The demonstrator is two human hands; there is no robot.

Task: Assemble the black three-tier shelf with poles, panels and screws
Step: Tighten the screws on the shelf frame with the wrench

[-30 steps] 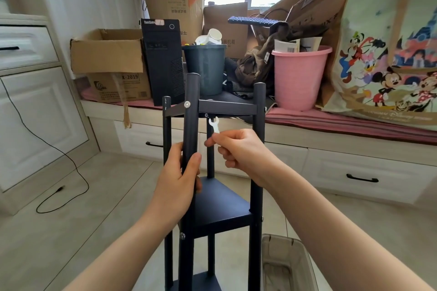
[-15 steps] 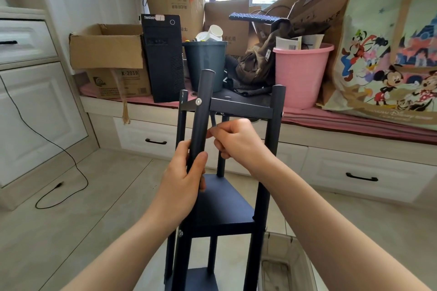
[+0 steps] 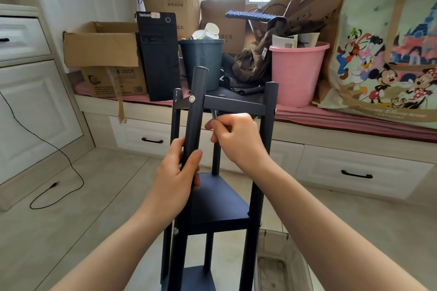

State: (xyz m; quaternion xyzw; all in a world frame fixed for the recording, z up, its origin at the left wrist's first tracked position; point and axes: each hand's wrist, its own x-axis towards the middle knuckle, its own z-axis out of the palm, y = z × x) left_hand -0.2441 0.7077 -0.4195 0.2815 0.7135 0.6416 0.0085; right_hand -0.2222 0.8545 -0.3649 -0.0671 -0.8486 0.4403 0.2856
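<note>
The black three-tier shelf (image 3: 236, 104) stands upright on the floor in front of me, with four poles and three panels. A silver screw (image 3: 192, 99) shows on the near left pole (image 3: 194, 111) at the top panel. My left hand (image 3: 179, 172) is wrapped around that pole between the top and middle panels. My right hand (image 3: 233, 137) is closed on a small wrench (image 3: 214, 114), whose tip pokes up just under the top panel's front edge. The middle panel (image 3: 217, 205) lies below both hands.
A window bench (image 3: 331, 120) behind the shelf carries cardboard boxes, a black computer tower (image 3: 158, 54), a dark bin (image 3: 202, 61), a pink bucket (image 3: 298, 71) and a cartoon bag. White drawers run below. A translucent plastic bin (image 3: 281, 264) sits at my lower right; a black cable (image 3: 56, 168) trails left.
My right hand has risen from below the top panel with the small wrench and now holds it against the panel's underside. My view has shifted slightly; the left hand keeps its grip.
</note>
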